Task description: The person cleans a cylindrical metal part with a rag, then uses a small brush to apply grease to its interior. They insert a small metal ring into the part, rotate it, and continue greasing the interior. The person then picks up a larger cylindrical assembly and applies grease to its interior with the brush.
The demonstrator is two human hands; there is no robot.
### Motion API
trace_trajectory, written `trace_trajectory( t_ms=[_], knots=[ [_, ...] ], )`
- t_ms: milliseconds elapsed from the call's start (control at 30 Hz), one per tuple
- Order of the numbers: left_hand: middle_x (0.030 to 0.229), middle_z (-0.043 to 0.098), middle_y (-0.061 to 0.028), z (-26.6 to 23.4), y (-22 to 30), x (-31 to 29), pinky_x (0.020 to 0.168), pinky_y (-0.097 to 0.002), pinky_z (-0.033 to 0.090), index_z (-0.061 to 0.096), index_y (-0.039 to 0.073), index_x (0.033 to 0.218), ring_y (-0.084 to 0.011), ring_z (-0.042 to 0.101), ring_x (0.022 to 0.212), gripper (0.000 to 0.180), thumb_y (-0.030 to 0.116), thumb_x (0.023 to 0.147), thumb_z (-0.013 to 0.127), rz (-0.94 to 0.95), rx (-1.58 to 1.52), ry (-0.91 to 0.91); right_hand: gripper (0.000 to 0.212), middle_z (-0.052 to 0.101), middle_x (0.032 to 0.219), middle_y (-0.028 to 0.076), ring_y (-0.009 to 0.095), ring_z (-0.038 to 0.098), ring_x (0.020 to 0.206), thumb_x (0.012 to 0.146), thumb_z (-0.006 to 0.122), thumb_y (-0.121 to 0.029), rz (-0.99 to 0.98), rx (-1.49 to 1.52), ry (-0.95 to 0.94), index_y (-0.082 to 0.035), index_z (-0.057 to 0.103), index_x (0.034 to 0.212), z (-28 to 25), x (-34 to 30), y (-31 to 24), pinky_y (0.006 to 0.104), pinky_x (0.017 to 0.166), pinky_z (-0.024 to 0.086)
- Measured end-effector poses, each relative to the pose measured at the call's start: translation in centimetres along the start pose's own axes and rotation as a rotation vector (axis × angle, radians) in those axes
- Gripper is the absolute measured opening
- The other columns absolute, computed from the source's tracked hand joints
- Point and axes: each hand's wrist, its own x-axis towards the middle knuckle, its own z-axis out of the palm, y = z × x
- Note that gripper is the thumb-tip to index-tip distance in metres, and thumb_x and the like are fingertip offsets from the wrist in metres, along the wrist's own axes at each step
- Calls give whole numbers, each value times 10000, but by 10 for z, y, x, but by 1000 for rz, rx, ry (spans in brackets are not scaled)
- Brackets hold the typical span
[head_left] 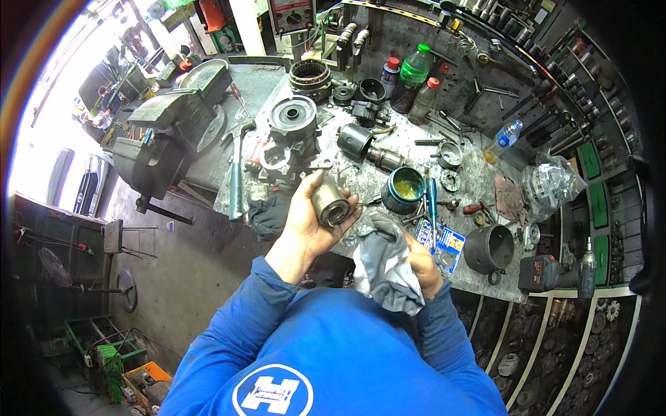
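Note:
My left hand [303,232] is closed around a metal cylinder [326,201], perhaps a starter solenoid, its open-looking round end tilted toward me. Close by on the right, my right hand [426,269] grips a crumpled grey and white rag [386,262], which hangs down in front of my chest. The rag is a little apart from the cylinder. Just beyond my hands, a dark teal can [401,206] with yellowish grease in it stands on the worn workbench [267,225]. Beside it lies a screwdriver [432,204] across a blue and yellow packet [449,249].
A hammer [236,166], a cast metal housing [290,116] and a dark cloth [267,216] lie left of my hands. Farther left is a bench vise [156,132]. Bottles [414,73] stand at the back. A dark metal ring [485,248] and cordless tool [540,272] sit right.

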Motion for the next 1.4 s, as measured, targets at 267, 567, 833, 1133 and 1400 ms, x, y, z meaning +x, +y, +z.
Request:
trace_trajectory(
  t_ms=[267,567,833,1133,1400],
  knots=[
    [1002,701,-163,-15,-13,4,1049,-499,524,600,-8,1181,-322,725,943,615,581,1055,475,-61,-141,202,773,635,1319,307,474,693,1067,796,670,-120,-27,-1300,411,-11,402,1512,19,-14,-3,494,897,563],
    [1143,710,-156,-26,-21,11,1072,-623,479,629,87,1219,-350,699,1077,605,632,1058,420,-195,-11,168,706,527,830,89,291,600,636,729,758,-107,-484,-1624,208,-193,645,1420,35,9,-6,419,597,520],
    [1081,720,-117,-32,-41,23,931,-500,577,624,83,1217,-282,711,1011,558,588,1069,439,-22,139,136,593,600,826,112,307,651,691,782,735,-144,-321,-1754,-67,-127,631,1365,32,38,6,427,636,545],
    [917,719,-98,-71,-21,-27,722,-441,546,648,100,991,-275,722,818,468,568,984,651,-135,-128,379,609,685,1317,206,294,672,1209,788,663,-145,149,-866,307,38,606,1366,-35,-12,-2,387,1068,515],
    [982,717,-113,-144,-28,-57,750,-405,528,644,100,1078,-272,740,916,452,546,1025,591,8,-356,678,500,716,1228,212,310,696,1149,859,690,-140,419,-1096,230,46,633,1319,-63,-39,39,404,1012,530]
  ],
)
